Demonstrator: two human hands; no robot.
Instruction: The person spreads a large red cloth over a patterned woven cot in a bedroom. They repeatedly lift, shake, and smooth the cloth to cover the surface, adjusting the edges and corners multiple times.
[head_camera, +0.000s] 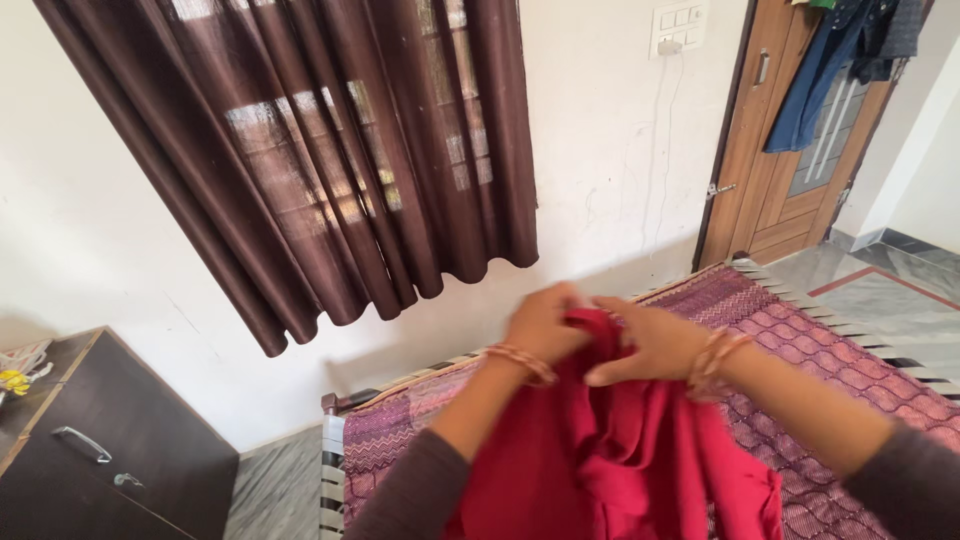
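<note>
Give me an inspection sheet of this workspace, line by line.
Surface: cot with a purple patterned cover.
Things in hand: red garment, bunched, hanging from both hands.
Clutter: yellow item on the dark cabinet.
Hands: left hand and right hand both grip the garment's top; fingers curled into the cloth.
Cables: white cord hanging from the wall switchboard.
Surroundings: brown curtain, wooden door, blue clothes hanging on it.

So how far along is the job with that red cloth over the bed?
Nothing looks finished. The red cloth hangs loose and crumpled above the patterned bedcover. In hand: the left hand and right hand both grip its top edge. Left: no neat folds or flat layers show in it.
</note>
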